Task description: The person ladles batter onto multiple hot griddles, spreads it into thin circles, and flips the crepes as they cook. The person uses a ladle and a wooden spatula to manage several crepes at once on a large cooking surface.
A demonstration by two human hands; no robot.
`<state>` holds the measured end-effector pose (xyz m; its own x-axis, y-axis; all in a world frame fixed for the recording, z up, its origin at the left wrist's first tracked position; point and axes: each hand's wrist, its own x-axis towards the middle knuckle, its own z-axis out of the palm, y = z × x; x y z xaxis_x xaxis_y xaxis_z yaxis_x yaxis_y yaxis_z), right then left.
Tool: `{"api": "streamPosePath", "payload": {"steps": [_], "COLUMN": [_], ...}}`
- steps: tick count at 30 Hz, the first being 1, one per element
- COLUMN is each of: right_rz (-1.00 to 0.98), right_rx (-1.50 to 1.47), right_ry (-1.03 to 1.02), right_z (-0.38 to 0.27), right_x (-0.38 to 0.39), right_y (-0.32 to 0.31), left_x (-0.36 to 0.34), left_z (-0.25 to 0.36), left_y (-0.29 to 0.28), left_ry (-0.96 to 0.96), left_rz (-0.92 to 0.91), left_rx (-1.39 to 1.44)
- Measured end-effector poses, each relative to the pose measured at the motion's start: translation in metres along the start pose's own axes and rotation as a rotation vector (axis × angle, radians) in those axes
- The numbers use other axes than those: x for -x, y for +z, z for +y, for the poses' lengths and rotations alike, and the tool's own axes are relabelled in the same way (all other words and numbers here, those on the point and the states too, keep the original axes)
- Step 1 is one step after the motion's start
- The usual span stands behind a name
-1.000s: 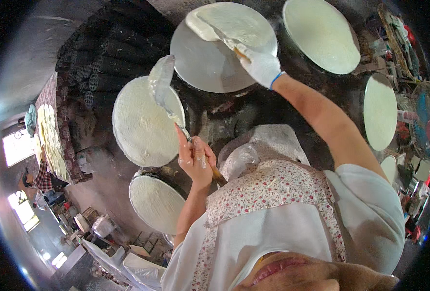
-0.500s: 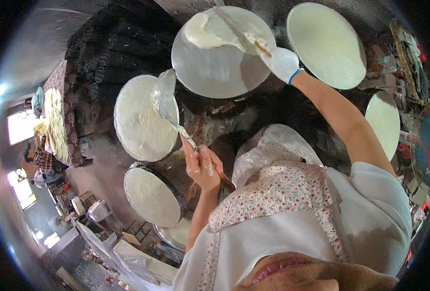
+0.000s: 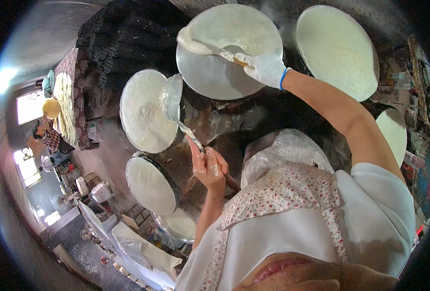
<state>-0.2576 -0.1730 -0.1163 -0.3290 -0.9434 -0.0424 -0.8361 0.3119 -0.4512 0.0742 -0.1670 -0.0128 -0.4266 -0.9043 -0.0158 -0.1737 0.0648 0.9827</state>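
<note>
My left hand (image 3: 207, 165) is closed on the long handle of a metal ladle (image 3: 173, 99), coated in pale batter, its bowl over the right edge of a round batter-covered griddle (image 3: 144, 109). Pale smears mark my fingers. My right hand (image 3: 264, 70), in a white knit glove with a blue cuff, grips the short yellowish handle of a flat spreader (image 3: 222, 53), which lies in wet batter on the upper middle griddle (image 3: 207, 77). That batter covers much of the griddle's upper part, leaving grey metal showing below.
More batter-covered griddles stand at upper right (image 3: 336, 51), far right (image 3: 389, 133) and lower left (image 3: 149, 184). A dark draped structure (image 3: 118, 43) rises at upper left. A co-worker (image 3: 50, 136) in a checked shirt works beside hanging pale sheets (image 3: 64, 111). Cluttered benches (image 3: 93, 189) lie at lower left.
My right hand and spreader have swept right, then back left and down, and batter covers more of the upper griddle. My left hand and ladle have shifted slightly right in view.
</note>
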Motion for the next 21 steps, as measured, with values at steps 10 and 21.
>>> {"api": "streamPosePath", "payload": {"steps": [10, 21], "right_rz": [0.035, -0.083], "right_rx": [-0.119, -0.13], "right_ry": [0.001, 0.023], "right_z": [0.012, 0.018], "right_x": [-0.017, -0.05], "right_y": [-0.008, -0.009], "left_x": [0.007, 0.016], "left_z": [0.004, -0.016], "left_y": [0.008, 0.002], "left_ry": [-0.125, -0.224], "left_rz": [0.038, 0.07], "left_rx": [0.067, 0.155]}}
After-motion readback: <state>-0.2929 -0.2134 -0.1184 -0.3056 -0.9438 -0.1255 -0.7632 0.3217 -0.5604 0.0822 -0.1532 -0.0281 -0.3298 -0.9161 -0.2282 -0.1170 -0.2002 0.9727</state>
